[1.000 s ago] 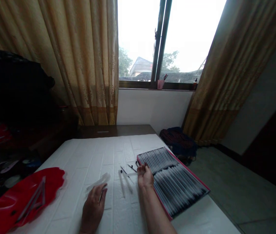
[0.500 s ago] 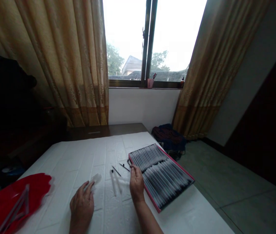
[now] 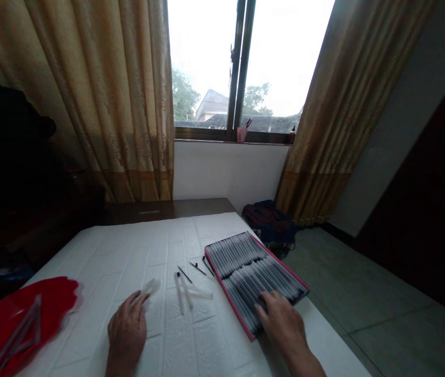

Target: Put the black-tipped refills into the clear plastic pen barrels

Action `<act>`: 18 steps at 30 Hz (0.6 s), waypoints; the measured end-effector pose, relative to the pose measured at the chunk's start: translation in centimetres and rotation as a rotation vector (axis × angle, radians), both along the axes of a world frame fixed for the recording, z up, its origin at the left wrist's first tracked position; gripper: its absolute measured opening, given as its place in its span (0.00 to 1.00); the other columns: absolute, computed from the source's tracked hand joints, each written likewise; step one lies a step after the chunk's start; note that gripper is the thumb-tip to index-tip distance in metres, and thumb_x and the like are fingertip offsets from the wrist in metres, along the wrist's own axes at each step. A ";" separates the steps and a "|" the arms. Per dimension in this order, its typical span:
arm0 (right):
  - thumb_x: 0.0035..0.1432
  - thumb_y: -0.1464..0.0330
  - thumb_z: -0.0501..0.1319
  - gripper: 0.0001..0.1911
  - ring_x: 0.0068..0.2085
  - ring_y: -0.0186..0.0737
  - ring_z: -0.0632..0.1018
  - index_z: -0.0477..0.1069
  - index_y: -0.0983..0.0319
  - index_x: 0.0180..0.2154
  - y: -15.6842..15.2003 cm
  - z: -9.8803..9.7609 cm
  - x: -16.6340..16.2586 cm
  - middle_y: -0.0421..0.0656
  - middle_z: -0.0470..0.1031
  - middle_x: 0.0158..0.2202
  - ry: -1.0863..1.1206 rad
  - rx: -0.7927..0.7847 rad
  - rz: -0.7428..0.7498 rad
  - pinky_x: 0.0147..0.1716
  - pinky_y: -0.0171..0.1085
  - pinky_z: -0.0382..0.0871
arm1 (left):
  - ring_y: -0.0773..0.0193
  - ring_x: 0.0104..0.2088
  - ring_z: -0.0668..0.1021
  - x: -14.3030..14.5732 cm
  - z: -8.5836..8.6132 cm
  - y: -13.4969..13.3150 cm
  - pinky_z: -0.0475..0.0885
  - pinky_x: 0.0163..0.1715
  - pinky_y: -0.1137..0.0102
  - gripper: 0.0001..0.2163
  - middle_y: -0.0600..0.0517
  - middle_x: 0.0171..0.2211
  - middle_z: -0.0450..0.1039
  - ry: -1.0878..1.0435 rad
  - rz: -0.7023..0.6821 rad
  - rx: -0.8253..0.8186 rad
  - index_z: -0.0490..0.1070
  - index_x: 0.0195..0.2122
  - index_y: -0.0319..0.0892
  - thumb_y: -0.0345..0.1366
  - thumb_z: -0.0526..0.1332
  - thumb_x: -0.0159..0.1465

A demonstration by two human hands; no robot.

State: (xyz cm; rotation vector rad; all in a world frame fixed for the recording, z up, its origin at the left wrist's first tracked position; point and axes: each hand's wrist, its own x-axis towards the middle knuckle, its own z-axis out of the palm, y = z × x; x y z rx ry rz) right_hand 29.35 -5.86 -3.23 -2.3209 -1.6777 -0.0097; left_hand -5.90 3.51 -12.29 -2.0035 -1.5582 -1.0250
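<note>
On the white table, my left hand [image 3: 128, 324] rests palm down, its thumb and fingers closed on short translucent plastic tubes [image 3: 150, 287] that stick out past the fingertips. My right hand [image 3: 283, 317] lies over the near part of a red-edged box [image 3: 241, 325] packed with two rows of clear pens with dark ends [image 3: 240, 251]. Its fingers curl down onto the pens; what they pinch is hidden. Between the hands are loose clear tubes [image 3: 185, 290], and beyond them thin black refills [image 3: 185, 274] lie near the box's left edge.
A red scalloped tray [image 3: 55, 298] holding clear strips stands at the table's left. Dark bags or clothes [image 3: 10, 131] are piled behind it. A dark bundle [image 3: 269, 220] sits past the far right corner. A pink cup [image 3: 241, 134] with pens stands on the windowsill.
My right hand has moved from the box's left edge, beside the black refills, right and nearer, onto the pens. My left hand has stayed with the plastic tubes.
</note>
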 end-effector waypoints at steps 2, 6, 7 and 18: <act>0.56 0.69 0.59 0.08 0.41 0.48 0.77 0.74 0.59 0.37 -0.5 0.0 0.1 0.47 0.77 0.38 -0.045 -0.065 -0.007 0.35 0.39 0.66 | 0.55 0.43 0.76 0.4 0.6 -0.5 0.68 0.43 0.59 0.15 0.45 0.45 0.73 0.047 -0.058 0.004 0.72 0.45 0.45 0.30 0.49 0.62; 0.56 0.70 0.59 0.07 0.42 0.48 0.77 0.72 0.62 0.38 -0.4 0.0 -0.3 0.49 0.76 0.39 -0.071 -0.110 -0.035 0.35 0.38 0.66 | 0.56 0.47 0.74 1.1 1.3 -1.1 0.64 0.48 0.59 0.13 0.48 0.46 0.74 0.132 -0.181 0.002 0.71 0.45 0.47 0.30 0.52 0.61; 0.56 0.70 0.58 0.07 0.42 0.48 0.77 0.72 0.62 0.38 -0.3 0.0 -0.4 0.49 0.76 0.39 -0.076 -0.116 -0.041 0.35 0.38 0.66 | 0.56 0.47 0.74 1.1 1.3 -1.2 0.64 0.48 0.59 0.13 0.48 0.46 0.74 0.134 -0.183 0.002 0.71 0.45 0.47 0.31 0.52 0.61; 0.59 0.72 0.56 0.06 0.39 0.47 0.79 0.72 0.62 0.35 -0.3 0.7 -0.8 0.49 0.78 0.36 -0.107 -0.097 -0.035 0.32 0.37 0.64 | 0.57 0.46 0.75 1.0 1.2 -1.0 0.65 0.48 0.60 0.13 0.48 0.44 0.76 0.156 -0.229 0.033 0.71 0.45 0.47 0.30 0.52 0.61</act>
